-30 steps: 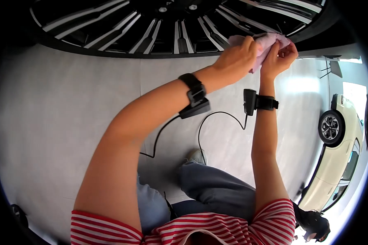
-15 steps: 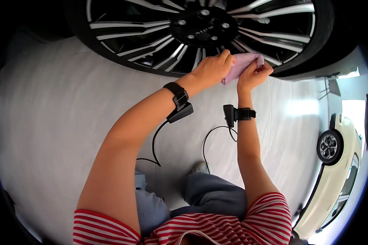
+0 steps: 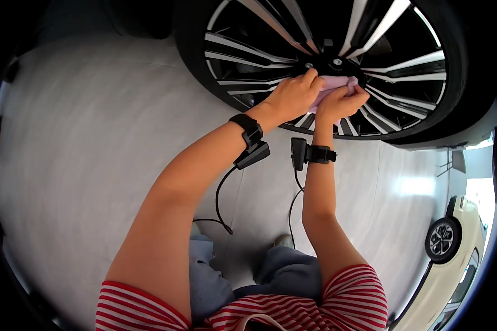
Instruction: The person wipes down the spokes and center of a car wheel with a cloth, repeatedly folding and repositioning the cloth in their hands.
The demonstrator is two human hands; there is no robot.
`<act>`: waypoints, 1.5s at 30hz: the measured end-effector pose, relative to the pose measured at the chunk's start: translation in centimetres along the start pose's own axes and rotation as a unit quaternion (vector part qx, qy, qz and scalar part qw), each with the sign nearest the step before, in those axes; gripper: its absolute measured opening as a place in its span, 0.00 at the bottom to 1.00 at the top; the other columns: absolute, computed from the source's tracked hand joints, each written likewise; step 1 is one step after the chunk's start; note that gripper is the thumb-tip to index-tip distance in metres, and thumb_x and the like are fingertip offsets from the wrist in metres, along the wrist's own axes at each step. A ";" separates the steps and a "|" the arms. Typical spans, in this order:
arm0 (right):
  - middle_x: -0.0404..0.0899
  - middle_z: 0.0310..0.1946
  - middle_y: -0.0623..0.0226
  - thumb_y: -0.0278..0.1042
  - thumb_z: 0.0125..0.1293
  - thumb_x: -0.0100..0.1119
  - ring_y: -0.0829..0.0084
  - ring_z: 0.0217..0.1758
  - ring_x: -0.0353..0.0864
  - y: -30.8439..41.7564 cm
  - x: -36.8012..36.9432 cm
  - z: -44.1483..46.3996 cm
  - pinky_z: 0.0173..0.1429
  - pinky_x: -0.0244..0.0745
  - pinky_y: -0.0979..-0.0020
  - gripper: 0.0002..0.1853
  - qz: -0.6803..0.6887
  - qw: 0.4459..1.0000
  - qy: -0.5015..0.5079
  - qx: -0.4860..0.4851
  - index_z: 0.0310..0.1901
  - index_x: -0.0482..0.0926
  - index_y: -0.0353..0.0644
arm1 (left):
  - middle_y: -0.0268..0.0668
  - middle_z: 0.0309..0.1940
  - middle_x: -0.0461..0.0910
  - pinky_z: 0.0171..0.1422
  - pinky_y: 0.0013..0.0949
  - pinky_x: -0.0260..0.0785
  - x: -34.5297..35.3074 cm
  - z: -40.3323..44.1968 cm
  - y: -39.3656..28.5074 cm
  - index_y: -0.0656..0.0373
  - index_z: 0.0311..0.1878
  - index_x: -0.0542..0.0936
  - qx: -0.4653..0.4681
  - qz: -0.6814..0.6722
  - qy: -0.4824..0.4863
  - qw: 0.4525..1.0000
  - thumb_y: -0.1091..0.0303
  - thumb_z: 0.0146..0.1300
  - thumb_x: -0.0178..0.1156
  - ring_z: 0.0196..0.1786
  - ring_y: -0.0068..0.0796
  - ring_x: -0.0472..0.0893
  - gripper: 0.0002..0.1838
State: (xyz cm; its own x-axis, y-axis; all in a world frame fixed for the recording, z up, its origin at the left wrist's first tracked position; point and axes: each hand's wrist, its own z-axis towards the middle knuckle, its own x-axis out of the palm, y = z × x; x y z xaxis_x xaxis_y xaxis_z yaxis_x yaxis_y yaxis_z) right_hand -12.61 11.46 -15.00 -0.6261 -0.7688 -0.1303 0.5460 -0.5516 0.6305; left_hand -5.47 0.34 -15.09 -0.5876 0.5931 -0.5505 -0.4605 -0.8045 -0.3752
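A light purple cloth (image 3: 333, 84) is stretched between my two hands, in front of the lower middle of a car wheel (image 3: 408, 74). My left hand (image 3: 297, 94) is closed on the cloth's left side, fingers bent. On the right side my right hand (image 3: 341, 103) pinches the cloth's edge between thumb and fingers. The wheel has black and silver spokes, and its hub is partly covered by the cloth and hands. Whether the cloth touches the wheel I cannot tell. Each wrist wears a black strap with a small box and a cable.
The grey floor (image 3: 121, 138) spreads below the wheel and around my legs (image 3: 290, 270). Black cables (image 3: 217, 201) hang from the wrist boxes towards my legs. A cream car (image 3: 458, 265) stands to the right, and a chair (image 3: 454, 161) is farther back.
The view has shifted, so the wheel sits lower and farther right in it. My hands and the cloth now appear in front of the hub's lower part instead of the lower rim.
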 end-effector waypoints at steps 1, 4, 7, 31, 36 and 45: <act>0.74 0.37 0.56 0.21 0.64 0.48 0.61 0.38 0.75 0.5 0.5 0.0 0.44 0.73 0.66 0.03 0.012 1.000 -0.019 0.019 0.39 0.69 0.33 | 0.39 0.40 0.70 0.33 0.36 0.79 -0.4 -0.1 0.0 0.57 0.50 0.72 0.012 -0.009 -0.017 1.000 0.73 0.56 0.63 0.33 0.39 0.82 0.18; 0.72 0.38 0.52 0.23 0.65 0.45 0.62 0.39 0.75 2.0 1.4 -0.4 0.45 0.73 0.66 0.05 0.094 0.992 -0.038 0.077 0.41 0.65 0.32 | 0.36 0.40 0.70 0.33 0.35 0.79 -1.5 -0.2 -0.1 0.53 0.52 0.77 0.034 0.017 -0.051 0.998 0.71 0.57 0.63 0.34 0.35 0.81 0.17; 0.72 0.38 0.53 0.24 0.65 0.45 0.63 0.39 0.74 2.9 1.8 -0.9 0.46 0.73 0.66 0.06 0.096 0.991 -0.032 0.085 0.42 0.64 0.32 | 0.36 0.40 0.71 0.34 0.32 0.78 -3.0 0.0 0.7 0.49 0.51 0.80 0.072 0.020 -0.104 0.992 0.71 0.56 0.63 0.36 0.32 0.81 0.18; 0.76 0.29 0.67 0.30 0.55 0.64 0.63 0.27 0.79 14.0 5.2 -9.2 0.30 0.74 0.67 0.07 0.237 0.950 0.204 -0.010 0.36 0.81 0.43 | 0.39 0.40 0.73 0.42 0.30 0.69 -14.7 -8.1 12.6 0.46 0.52 0.85 0.020 0.236 -0.163 0.958 0.85 0.52 0.58 0.45 0.38 0.72 0.26; 0.77 0.27 0.64 0.33 0.57 0.65 0.61 0.27 0.78 12.8 3.8 -7.3 0.32 0.74 0.66 0.07 0.262 0.937 0.208 0.099 0.34 0.82 0.39 | 0.37 0.36 0.71 0.38 0.28 0.66 -15.9 -7.0 11.8 0.48 0.49 0.87 0.039 0.268 -0.145 0.952 0.85 0.50 0.57 0.38 0.35 0.71 0.25; 0.78 0.23 0.63 0.33 0.57 0.67 0.64 0.22 0.77 9.3 0.1 -2.7 0.30 0.73 0.68 0.08 0.207 0.954 0.192 0.099 0.32 0.82 0.36 | 0.35 0.44 0.75 0.48 0.35 0.63 -13.0 -2.2 7.2 0.32 0.47 0.86 0.027 0.371 -0.167 0.913 0.81 0.56 0.56 0.44 0.35 0.74 0.26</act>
State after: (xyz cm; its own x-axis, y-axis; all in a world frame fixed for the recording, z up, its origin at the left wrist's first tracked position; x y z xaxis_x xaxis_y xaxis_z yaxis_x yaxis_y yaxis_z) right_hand -6.05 5.36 -11.25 -0.1089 -0.9903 -0.0859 0.5624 -0.1326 0.8162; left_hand 0.34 -13.23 -12.31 -0.9172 -0.1304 -0.3764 0.1201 -0.9915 0.0508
